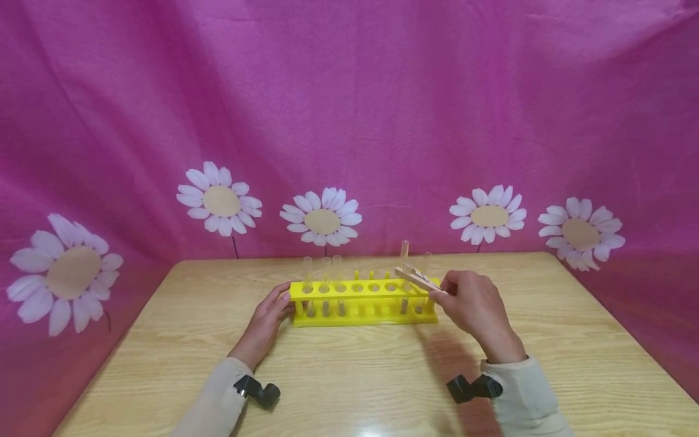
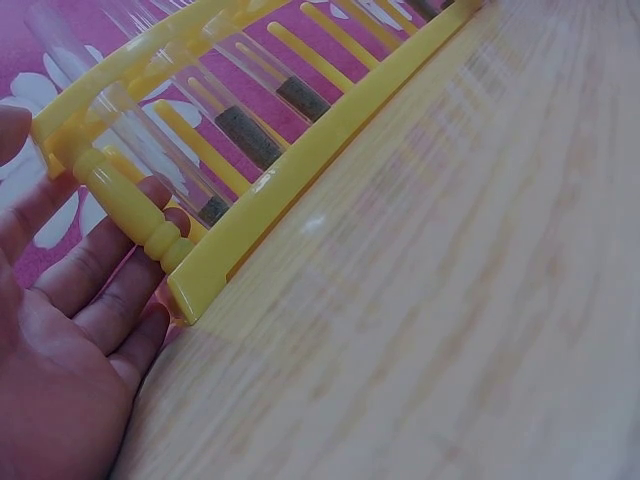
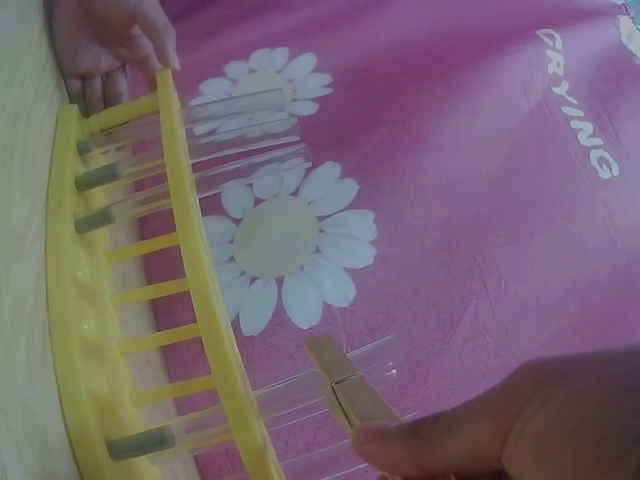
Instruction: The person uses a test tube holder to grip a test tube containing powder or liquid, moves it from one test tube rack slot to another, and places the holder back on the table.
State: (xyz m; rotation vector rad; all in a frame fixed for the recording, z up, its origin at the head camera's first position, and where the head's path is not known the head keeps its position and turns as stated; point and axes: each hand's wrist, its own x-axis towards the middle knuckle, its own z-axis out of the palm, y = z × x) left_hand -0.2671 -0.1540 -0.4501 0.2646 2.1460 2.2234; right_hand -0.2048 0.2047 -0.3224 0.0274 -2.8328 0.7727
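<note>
A yellow test tube rack (image 1: pixel 357 320) stands on the table, seen in all three views. My left hand (image 1: pixel 266 321) grips its left end, the fingers (image 2: pixel 100 285) behind the end post and the thumb partly cut off in the left wrist view. My right hand (image 1: pixel 474 306) pinches a wooden test tube clamp (image 1: pixel 422 279) above the rack's right end. The clamp's tip lies at a glass test tube (image 1: pixel 405 250) standing upright in the rack; whether it grips the glass I cannot tell. Another tube (image 1: pixel 419 309) stands further right, partly hidden.
Several clear tubes (image 1: pixel 307 267) with dark grey material at the bottom stand at the rack's left end. Between the two groups are rack holes (image 1: pixel 374 287) without tubes. The wooden table (image 1: pixel 349 376) ends at a pink cloth (image 1: pixel 349 121) printed with white flowers.
</note>
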